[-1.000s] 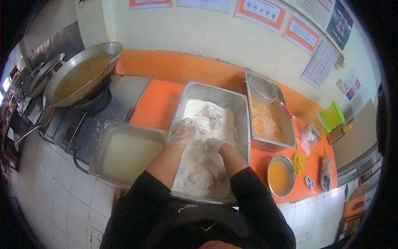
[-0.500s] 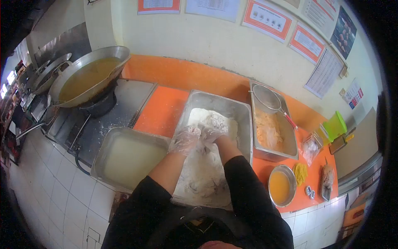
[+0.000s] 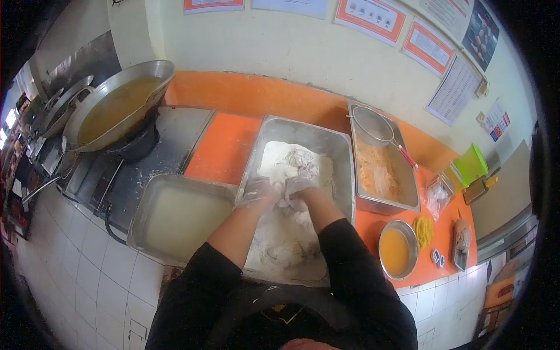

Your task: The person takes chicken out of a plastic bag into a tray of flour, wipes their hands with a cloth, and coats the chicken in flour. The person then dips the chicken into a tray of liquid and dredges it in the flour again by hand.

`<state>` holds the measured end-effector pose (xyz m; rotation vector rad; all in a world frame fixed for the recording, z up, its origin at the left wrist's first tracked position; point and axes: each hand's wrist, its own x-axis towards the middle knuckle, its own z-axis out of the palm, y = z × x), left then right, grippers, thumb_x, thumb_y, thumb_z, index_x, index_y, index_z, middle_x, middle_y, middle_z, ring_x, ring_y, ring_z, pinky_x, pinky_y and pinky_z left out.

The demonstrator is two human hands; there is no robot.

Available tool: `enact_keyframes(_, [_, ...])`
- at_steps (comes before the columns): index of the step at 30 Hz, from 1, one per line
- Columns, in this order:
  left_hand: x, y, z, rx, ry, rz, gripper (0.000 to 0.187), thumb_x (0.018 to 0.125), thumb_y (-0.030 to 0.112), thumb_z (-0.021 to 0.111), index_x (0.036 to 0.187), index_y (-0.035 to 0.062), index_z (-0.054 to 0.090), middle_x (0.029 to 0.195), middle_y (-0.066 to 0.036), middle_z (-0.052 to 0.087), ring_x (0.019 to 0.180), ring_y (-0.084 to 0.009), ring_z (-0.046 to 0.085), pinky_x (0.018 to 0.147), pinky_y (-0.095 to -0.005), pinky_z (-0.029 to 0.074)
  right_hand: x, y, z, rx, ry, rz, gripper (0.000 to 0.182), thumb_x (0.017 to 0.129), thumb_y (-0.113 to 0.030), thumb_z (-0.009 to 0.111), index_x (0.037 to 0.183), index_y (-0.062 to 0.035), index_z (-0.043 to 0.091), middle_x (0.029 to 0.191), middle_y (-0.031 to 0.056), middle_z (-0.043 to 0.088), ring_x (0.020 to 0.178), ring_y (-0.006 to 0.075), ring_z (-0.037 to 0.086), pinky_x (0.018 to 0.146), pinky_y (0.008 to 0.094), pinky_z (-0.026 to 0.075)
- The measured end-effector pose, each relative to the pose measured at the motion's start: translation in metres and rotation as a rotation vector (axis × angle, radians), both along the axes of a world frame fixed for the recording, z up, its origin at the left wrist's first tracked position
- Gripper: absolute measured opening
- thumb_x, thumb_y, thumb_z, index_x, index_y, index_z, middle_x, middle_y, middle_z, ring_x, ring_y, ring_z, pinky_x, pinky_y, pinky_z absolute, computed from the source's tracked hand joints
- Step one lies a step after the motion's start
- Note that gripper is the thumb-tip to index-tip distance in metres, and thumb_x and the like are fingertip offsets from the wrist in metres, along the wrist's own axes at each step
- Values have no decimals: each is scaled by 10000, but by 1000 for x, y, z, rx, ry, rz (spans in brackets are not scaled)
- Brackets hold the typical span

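In the steel flour tray (image 3: 338, 153) at the bench's (image 3: 224, 146) middle, the gloved left hand (image 3: 257, 193) and right hand (image 3: 296, 189) meet, fingers closed on a floured chicken piece (image 3: 284, 201), with a wok (image 3: 116, 105) at ten o'clock beyond.

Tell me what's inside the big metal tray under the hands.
The metal tray holds white flour and floured pieces. Both gloved hands, left hand, right hand, press together, hiding what they grip.

Gloved hands (image 3: 279, 192) in floured tray (image 3: 303, 131)
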<state>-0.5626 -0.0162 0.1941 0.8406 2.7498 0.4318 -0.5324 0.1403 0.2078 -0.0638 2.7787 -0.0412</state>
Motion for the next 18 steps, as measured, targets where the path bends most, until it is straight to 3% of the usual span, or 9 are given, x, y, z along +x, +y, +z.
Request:
enact_keyframes(2, [36, -15, 76, 88, -152, -2, 451, 806, 296, 463, 1145, 0, 481, 1131, -242, 483, 1058, -325, 490, 916, -378, 377, -2, 16, 22, 152, 184, -5, 463, 645, -307, 600, 1021, -38, 575, 1052, 167, 566, 987, 273, 545, 853, 336, 425])
enact_keyframes(3, [30, -1, 76, 137, -76, -78, 469, 808, 297, 466, 1175, 6, 458, 1149, -233, 478, 1070, -313, 485, 925, -372, 370, 3, 16, 49, 168, 292, -4, 528, 644, -335, 609, 1060, -14, 552, 1059, 189, 558, 993, 284, 542, 854, 337, 424])
enact_keyframes(5, [24, 15, 66, 204, 10, -153, 441, 792, 274, 482, 1145, 11, 484, 1126, -225, 495, 1058, -308, 494, 916, -369, 376, 19, 13, 102, -127, 426, -187, 635, 648, -374, 620, 1126, 28, 507, 1036, 217, 566, 980, 304, 549, 858, 343, 419])
enact_keyframes(7, [24, 25, 49, 158, 31, -157, 414, 777, 252, 498, 1116, 16, 510, 1104, -216, 511, 1047, -303, 503, 908, -366, 382, 14, 37, 92, -501, 406, -570, 659, 663, -373, 621, 1173, 17, 467, 1037, 201, 571, 960, 304, 552, 862, 346, 416])
enact_keyframes(8, [25, 26, 40, 128, 32, -159, 401, 769, 240, 506, 1102, 18, 523, 1092, -212, 520, 1041, -301, 507, 904, -364, 386, 19, 44, 81, -550, 363, -471, 651, 666, -383, 622, 1168, 4, 472, 1034, 193, 574, 948, 304, 551, 857, 348, 416])
enact_keyframes(11, [28, 26, 15, -64, 22, -188, 362, 746, 206, 529, 1058, 25, 562, 1058, -199, 544, 1024, -293, 520, 892, -359, 395, 50, 52, 52, -344, 1, -96, 562, 665, -357, 638, 1096, -17, 517, 1006, 168, 586, 893, 280, 557, 793, 350, 427])
enact_keyframes(15, [32, 2, 34, -406, -210, -521, 316, 715, 161, 560, 999, 35, 615, 1013, -182, 577, 1001, -284, 537, 875, -353, 407, 75, 14, 24, -260, -333, 275, 444, 664, -323, 659, 1001, -46, 577, 969, 135, 602, 819, 248, 565, 709, 353, 443])
enact_keyframes(18, [26, -3, 53, -553, 2, -744, 319, 729, 189, 531, 998, 37, 608, 992, -168, 591, 928, -289, 570, 807, -356, 442, 78, -24, 5, -220, -443, 441, 356, 663, -297, 675, 929, -67, 621, 941, 111, 613, 764, 224, 571, 645, 355, 454])
